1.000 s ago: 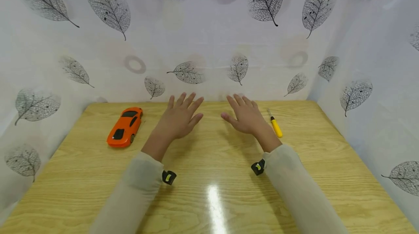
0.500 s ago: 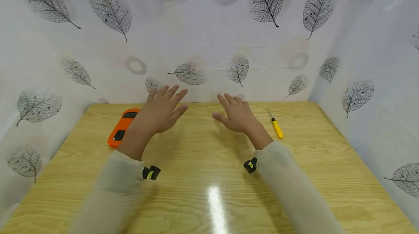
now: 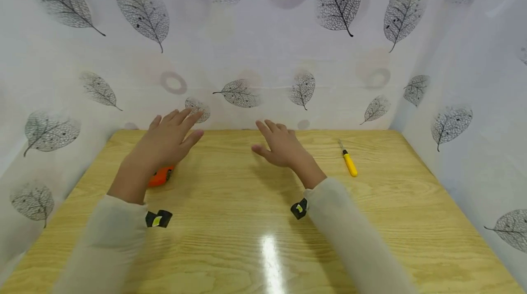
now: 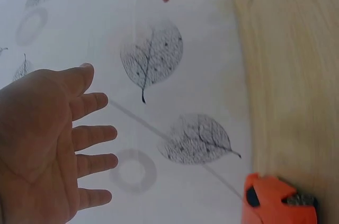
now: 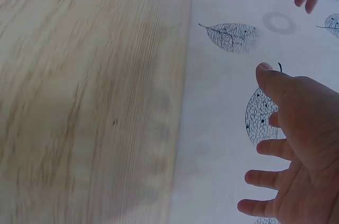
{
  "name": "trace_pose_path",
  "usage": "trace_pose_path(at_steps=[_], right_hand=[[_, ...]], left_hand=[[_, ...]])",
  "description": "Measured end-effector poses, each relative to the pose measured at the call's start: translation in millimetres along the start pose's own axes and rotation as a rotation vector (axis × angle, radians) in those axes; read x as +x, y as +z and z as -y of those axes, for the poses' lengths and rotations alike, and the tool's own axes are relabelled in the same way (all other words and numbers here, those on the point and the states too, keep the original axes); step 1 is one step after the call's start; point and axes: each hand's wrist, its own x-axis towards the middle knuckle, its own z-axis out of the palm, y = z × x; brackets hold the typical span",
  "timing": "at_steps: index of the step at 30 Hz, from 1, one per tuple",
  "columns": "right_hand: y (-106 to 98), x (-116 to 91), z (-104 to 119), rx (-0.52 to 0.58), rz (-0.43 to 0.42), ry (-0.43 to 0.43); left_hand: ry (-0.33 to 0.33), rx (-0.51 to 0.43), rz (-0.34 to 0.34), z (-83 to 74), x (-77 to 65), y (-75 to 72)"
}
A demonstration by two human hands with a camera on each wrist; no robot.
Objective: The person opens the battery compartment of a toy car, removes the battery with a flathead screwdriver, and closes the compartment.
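My left hand is held above the orange toy car, its fingers extended, and hides most of the car in the head view. In the left wrist view, part of the car shows at the lower right, apart from the spread fingers of the left hand. Over the middle of the table my right hand hovers with straight fingers and nothing in it. To its right lies a screwdriver with a yellow handle, its thin shaft pointing toward the back wall.
The wooden table has a back edge that meets a white sheet printed with leaves. Similar sheets stand along the left and right sides. A black strap-like band sits at each sleeve cuff.
My left hand has moved left, from beside the toy car to over it. My right hand has also shifted left, away from the screwdriver. The car and screwdriver stay on the table.
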Motion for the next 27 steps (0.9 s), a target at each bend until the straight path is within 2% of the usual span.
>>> trace_pose_path(at_steps=[7, 17, 27], right_hand=[[9.6, 12.4, 20.3, 0.004, 0.001, -0.024], [21.7, 28.0, 53.2, 0.013, 0.042, -0.091], [32.1, 45.7, 83.4, 0.023, 0.081, -0.128]], left_hand=[[-0.044, -0.007, 0.011, 37.2, -15.6, 5.0], [-0.043, 0.027, 0.023, 84.3, -32.7, 22.1], [-0.065, -0.061, 0.073, 116.9, -43.8, 36.6]])
